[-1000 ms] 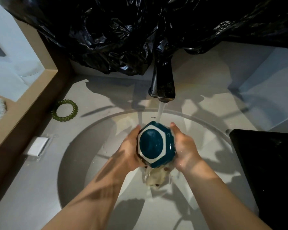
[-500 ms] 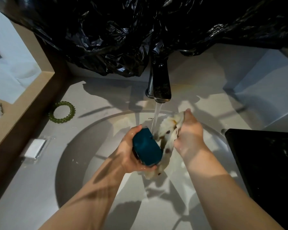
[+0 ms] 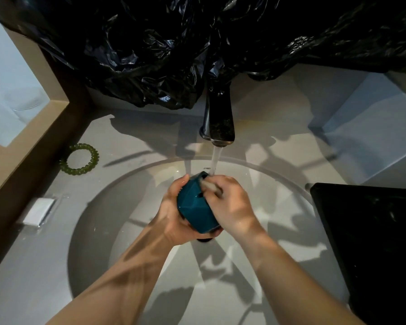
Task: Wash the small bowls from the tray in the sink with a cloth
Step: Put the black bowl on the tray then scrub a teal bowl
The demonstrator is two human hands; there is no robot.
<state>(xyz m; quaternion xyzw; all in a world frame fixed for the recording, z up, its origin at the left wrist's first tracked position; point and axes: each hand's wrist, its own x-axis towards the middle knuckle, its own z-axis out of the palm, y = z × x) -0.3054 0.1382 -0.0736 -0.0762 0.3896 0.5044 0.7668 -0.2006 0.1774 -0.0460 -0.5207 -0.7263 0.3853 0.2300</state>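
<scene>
Bowl (image 3: pixel 195 207), teal, held over the sink (image 3: pixel 127 231) under the running tap (image 3: pixel 218 123). Left hand (image 3: pixel 174 214) grips its side; right hand (image 3: pixel 232 207) pinches a cloth (image 3: pixel 209 185) at its rim. Hair tie (image 3: pixel 80 159) left, black tray (image 3: pixel 373 242) right, on the counter (image 3: pixel 33 277).

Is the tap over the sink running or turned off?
Running. A stream of water falls from the tap onto the bowl, which the left hand holds while the right hand presses a cloth into it.
</scene>
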